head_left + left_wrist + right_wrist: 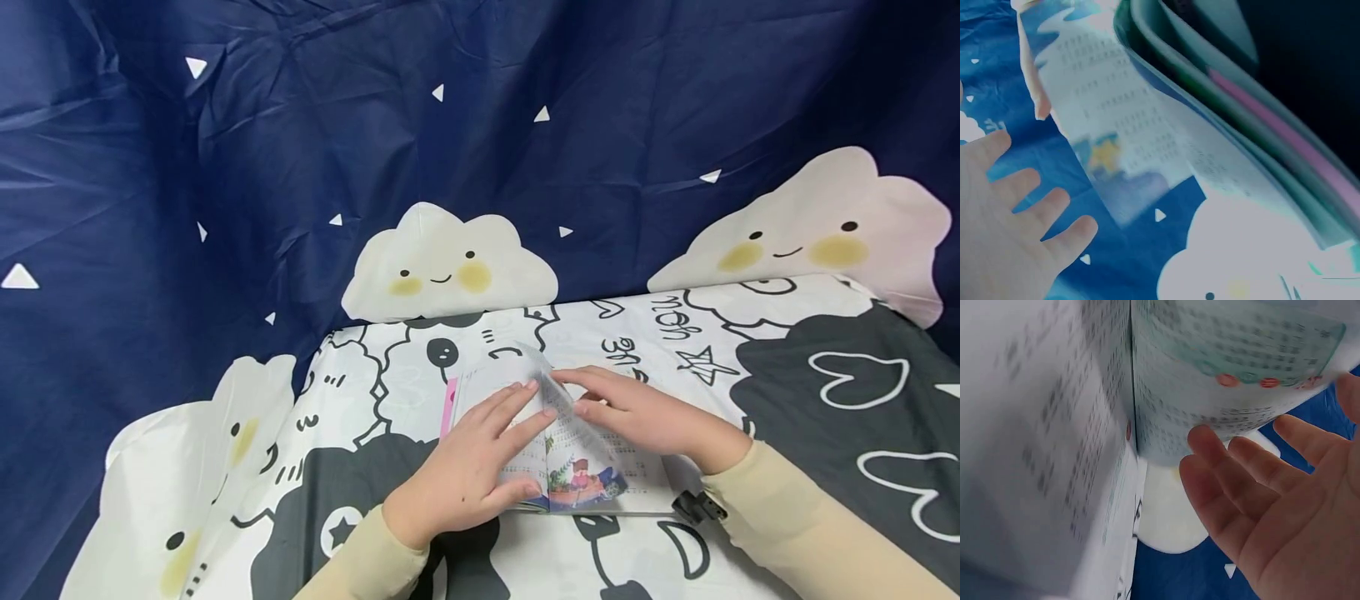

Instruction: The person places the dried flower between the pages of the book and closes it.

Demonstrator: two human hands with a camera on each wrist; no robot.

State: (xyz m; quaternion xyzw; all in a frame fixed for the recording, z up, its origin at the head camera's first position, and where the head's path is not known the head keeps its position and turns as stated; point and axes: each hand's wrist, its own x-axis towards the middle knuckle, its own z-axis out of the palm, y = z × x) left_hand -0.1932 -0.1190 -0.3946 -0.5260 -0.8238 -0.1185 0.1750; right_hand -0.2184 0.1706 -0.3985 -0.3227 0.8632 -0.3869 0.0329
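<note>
An open book (645, 492) with printed text and a coloured picture lies on the patterned cloth. One page (536, 360) stands raised and curved near the middle, between the two hands. My left hand (468, 471) is over the left side of the book, its fingers spread. In the left wrist view, those fingers (1054, 206) are apart with nothing between them, beside a blurred page (1110, 106). My right hand (637, 417) is at the right side of the raised page. The right wrist view has its fingertips along the edge of a curved page (1229, 356), fingers loosely extended.
The black and white cloth (600, 325) with drawings covers the surface under the book. Behind it hangs a dark blue curtain (300, 125) with small white triangles. Smiling cloud shapes (450, 267) line the back and left. A small black device (699, 507) sits at the right wrist.
</note>
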